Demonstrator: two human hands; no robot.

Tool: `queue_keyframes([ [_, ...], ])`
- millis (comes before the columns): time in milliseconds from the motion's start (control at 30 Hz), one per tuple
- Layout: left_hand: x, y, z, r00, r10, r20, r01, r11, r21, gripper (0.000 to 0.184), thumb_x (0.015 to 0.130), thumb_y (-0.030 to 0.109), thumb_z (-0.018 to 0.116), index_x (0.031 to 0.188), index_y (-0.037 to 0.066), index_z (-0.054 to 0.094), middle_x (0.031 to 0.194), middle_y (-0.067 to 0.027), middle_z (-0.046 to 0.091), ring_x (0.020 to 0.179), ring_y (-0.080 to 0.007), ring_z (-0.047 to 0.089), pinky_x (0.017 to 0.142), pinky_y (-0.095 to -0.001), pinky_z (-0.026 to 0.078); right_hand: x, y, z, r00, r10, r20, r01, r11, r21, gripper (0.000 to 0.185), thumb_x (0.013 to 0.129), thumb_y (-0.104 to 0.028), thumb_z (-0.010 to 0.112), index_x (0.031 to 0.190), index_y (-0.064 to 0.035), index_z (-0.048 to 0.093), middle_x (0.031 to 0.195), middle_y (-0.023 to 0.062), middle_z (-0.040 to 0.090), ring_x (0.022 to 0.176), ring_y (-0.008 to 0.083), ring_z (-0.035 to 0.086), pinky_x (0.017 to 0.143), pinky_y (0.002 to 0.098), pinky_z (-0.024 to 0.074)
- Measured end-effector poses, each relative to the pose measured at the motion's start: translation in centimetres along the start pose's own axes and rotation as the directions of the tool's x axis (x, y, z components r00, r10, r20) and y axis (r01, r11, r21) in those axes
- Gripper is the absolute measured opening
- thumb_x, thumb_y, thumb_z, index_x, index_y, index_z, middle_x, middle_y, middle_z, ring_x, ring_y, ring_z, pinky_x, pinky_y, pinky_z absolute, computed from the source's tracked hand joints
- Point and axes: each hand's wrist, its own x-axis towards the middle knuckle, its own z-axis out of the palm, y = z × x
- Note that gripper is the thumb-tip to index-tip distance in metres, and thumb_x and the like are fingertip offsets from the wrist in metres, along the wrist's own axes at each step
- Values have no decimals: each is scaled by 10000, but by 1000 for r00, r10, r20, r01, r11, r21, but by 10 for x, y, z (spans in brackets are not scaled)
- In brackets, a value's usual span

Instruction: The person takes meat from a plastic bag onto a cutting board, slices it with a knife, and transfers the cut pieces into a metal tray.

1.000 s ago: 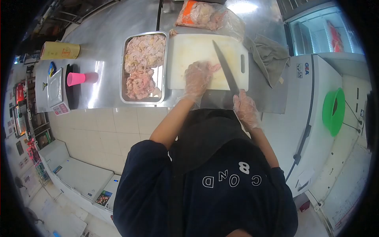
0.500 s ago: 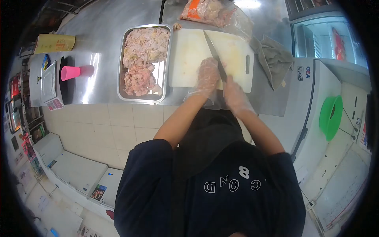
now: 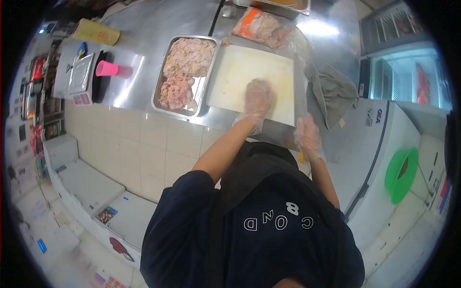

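My left hand (image 3: 259, 100), in a clear plastic glove, is over the white cutting board (image 3: 230, 72). It is smeared by motion, so its fingers and anything under them cannot be made out. Just off the board's right edge, my gloved right hand (image 3: 309, 137) is closed around a knife (image 3: 301, 156), whose yellow handle end shows below the fist. The blade points away from me along that edge and is hard to make out. Left of the board stands a metal tray (image 3: 157, 91) with pale raw chicken pieces (image 3: 189, 57) and a pinker heap of meat (image 3: 176, 92).
Behind the board lies a plastic bag of raw meat (image 3: 261, 28). A grey cloth (image 3: 331, 91) sits to the right, near a white freezer (image 3: 370, 144). Further left are a pink cup (image 3: 106, 68), a scale (image 3: 81, 73) and a yellow package (image 3: 96, 32). Another metal tray (image 3: 302, 7) stands at the back.
My right hand has drawn the knife from the board's middle to its right edge, away from my left hand. My left hand stays over the board. The whole view has tilted and shifted.
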Motion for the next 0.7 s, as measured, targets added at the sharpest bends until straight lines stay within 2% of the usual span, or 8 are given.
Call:
queue_keyframes([
  [100, 13, -17, 36, 993, 110, -50, -84, 923, 376, 107, 893, 122, 613, 947, 38, 652, 884, -178, 637, 800, -400, 648, 803, -499, 539, 5, 25, -15, 998, -62, 1, 62, 997, 44, 307, 1093, -350, 462, 1081, -47, 514, 694, 144, 634, 613, 317, 640, 600, 429, 503],
  [267, 3, -62, -13, 982, -33, -188, 70, 979, 193, 158, 937, 153, 574, 953, 20, 657, 919, -202, 662, 843, -387, 657, 811, -512, 526, 31, 48, -19, 973, -230, 19, 231, 969, -91, 324, 1078, -335, 494, 1144, -25, 563, 746, 178, 664, 670, 340, 673, 655, 472, 511],
  [367, -3, -89, -94, 870, -286, -402, 426, 847, 319, 250, 993, 261, 536, 965, 81, 708, 901, -144, 679, 842, -373, 652, 814, -505, 495, 35, 43, -28, 938, -347, -7, 339, 922, -187, 355, 1071, -330, 507, 1205, -7, 574, 778, 199, 677, 713, 358, 687, 695, 494, 515],
  [400, -10, -100, -119, 803, -208, -559, 366, 911, 187, 253, 996, 267, 556, 984, 69, 712, 948, -166, 688, 905, -369, 670, 882, -513, 500, 35, 36, -28, 937, -349, 35, 350, 927, -137, 377, 1068, -331, 510, 1236, 1, 571, 801, 212, 684, 746, 375, 693, 721, 507, 516],
  [500, -14, -64, -168, 883, -158, -441, 366, 821, 438, 228, 973, 239, 604, 979, 31, 699, 983, -182, 691, 966, -368, 668, 916, -517, 500, 39, 32, -26, 981, -173, 93, 169, 984, 49, 379, 1069, -337, 508, 1221, 6, 563, 830, 227, 685, 803, 405, 689, 742, 514, 510],
  [567, -14, -71, -167, 819, -53, -572, 410, 751, 517, 205, 962, 206, 626, 985, 17, 702, 1061, -187, 692, 1035, -364, 653, 926, -506, 503, 37, 30, -32, 983, -144, 111, 134, 987, 92, 405, 1069, -346, 505, 1253, 12, 554, 835, 226, 681, 829, 403, 688, 750, 502, 514],
  [600, -7, -65, -166, 893, -5, -449, 308, 736, 603, 214, 966, 206, 629, 1065, 31, 699, 1146, -178, 690, 1087, -369, 640, 937, -491, 508, 41, 43, -30, 985, -149, 91, 139, 984, 108, 427, 1069, -351, 502, 1279, 18, 547, 847, 230, 680, 822, 398, 688, 744, 496, 517],
  [700, 36, -26, -114, 956, -56, -289, 163, 917, 364, 251, 976, 193, 609, 1173, 53, 679, 1205, -174, 679, 1140, -370, 625, 982, -486, 497, 45, 62, -34, 988, -157, 4, 155, 983, 95, 469, 1068, -361, 497, 1329, 27, 532, 888, 246, 679, 835, 400, 685, 750, 493, 521],
])
